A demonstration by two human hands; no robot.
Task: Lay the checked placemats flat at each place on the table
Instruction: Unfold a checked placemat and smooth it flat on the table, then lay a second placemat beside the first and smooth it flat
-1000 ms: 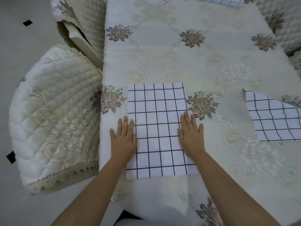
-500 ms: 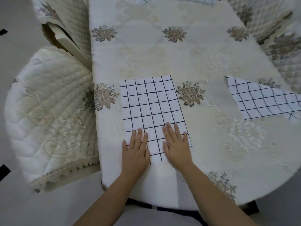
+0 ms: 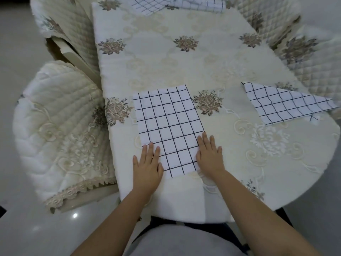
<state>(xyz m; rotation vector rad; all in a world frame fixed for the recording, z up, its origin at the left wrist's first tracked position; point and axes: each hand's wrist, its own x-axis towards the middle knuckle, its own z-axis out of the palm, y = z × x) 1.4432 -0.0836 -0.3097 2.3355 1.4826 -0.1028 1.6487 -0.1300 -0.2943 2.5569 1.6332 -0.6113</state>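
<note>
A white placemat with a black check (image 3: 168, 126) lies flat on the table (image 3: 184, 67) in front of me. My left hand (image 3: 147, 167) rests flat on its near left corner with straight fingers. My right hand (image 3: 209, 155) lies flat along its near right edge, fingers straight. A second checked placemat (image 3: 284, 104) lies at the right edge of the table, slanted. More checked cloth (image 3: 177, 4) lies at the far end of the table, partly rumpled.
The table wears a cream cloth embroidered with flowers. Quilted cream chairs stand at the left (image 3: 60, 126), far left (image 3: 60, 24) and right (image 3: 304, 52). The near table edge is rounded and close to my body.
Both hands have slid apart from the middle of the near edge to the mat's two near corners. The view has shifted so the table looks farther off.
</note>
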